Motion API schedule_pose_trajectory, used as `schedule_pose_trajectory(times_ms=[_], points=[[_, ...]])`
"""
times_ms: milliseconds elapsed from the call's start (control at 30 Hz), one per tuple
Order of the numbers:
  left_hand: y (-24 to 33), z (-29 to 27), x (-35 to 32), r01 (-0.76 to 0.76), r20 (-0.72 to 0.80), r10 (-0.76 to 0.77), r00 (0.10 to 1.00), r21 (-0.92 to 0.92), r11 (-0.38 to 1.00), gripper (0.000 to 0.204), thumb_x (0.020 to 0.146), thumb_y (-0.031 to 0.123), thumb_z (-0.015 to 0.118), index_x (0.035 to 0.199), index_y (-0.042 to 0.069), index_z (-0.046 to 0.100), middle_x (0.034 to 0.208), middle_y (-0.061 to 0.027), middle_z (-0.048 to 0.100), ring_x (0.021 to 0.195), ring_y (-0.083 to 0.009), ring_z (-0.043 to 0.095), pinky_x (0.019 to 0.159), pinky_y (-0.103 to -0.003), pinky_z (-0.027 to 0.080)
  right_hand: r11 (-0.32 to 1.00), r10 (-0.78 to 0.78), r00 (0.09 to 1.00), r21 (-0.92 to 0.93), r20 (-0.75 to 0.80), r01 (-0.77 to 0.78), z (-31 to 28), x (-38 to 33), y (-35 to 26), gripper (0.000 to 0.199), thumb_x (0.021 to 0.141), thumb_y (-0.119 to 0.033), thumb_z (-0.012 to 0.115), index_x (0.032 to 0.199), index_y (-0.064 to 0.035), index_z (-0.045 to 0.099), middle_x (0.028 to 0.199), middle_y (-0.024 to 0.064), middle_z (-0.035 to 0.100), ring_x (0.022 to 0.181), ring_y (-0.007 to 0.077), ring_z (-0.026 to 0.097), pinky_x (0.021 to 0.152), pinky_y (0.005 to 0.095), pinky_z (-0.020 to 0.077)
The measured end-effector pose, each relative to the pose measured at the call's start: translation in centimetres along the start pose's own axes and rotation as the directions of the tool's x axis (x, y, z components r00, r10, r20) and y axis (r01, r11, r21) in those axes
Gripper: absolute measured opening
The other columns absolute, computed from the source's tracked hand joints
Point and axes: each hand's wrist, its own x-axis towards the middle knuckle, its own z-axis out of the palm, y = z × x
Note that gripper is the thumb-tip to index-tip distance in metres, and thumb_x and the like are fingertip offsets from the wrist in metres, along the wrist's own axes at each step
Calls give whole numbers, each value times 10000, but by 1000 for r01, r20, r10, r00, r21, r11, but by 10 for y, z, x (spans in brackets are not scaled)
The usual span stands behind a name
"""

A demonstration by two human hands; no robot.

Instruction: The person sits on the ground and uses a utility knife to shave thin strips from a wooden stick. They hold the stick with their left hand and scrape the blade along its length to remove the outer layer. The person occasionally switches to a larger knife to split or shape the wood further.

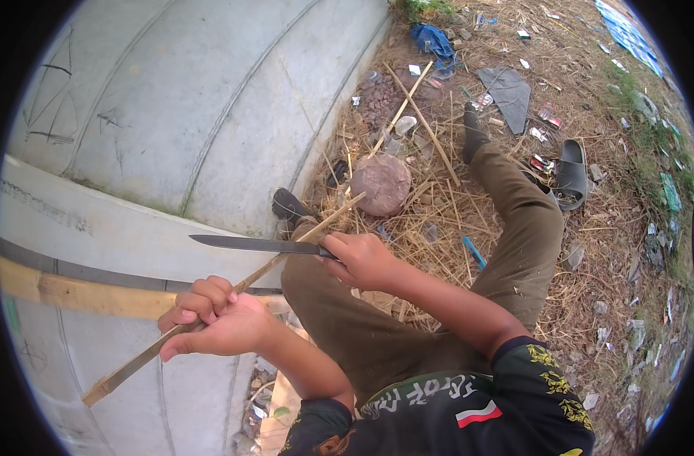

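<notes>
My left hand is closed round a split bamboo strip, which slants from the lower left up toward the middle. In my right hand is the handle of a long dark-bladed knife, its tip pointing left. The blade lies across the bamboo strip just beyond my left hand; whether it touches or cuts in I cannot tell. The strip's far end comes close to a round, flat-topped brown stone or stump between my legs.
Pale wall panels stand on the left, with a bamboo pole along them. Thin sticks lie crossed beyond the stump, amid straw and shavings. On the right are grey sandals, a blue tool or stick and scattered litter.
</notes>
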Motion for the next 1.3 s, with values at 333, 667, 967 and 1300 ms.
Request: schedule_pose_trajectory(times_ms=[333,667,967,1300], points=[[-18,1,35,33,70,-30,997,-49,998,599,1057,683,268,794,157,381,596,39,184,491,-98,119,451,-259,115,543,814,578,-273,-62,-794,25,-73,157,308,1024,-341,549,1051,-35,570,911,232,719,862,449,699,748,560,544],[-29,-22,50,177,376,-55,925,-297,938,620,1041,705,288,764,156,366,528,48,219,432,-84,100,405,-261,105,948,315,938,94,-146,-304,37,-38,53,266,1014,-255,604,955,-21,491,764,236,669,704,460,667,615,537,527],[-30,-46,64,352,667,38,744,-439,827,645,1010,753,296,744,166,322,453,63,240,372,-58,132,369,-239,147,762,647,761,18,-44,-647,32,-43,75,266,1036,-254,578,1004,-7,487,771,276,659,738,494,659,654,570,506],[-35,-34,65,394,696,73,715,-487,779,642,1009,754,297,756,165,334,474,61,255,382,-63,134,377,-250,127,634,771,631,-196,87,-748,67,-71,139,306,1051,-275,511,1106,22,463,912,300,685,820,499,675,724,590,514]])
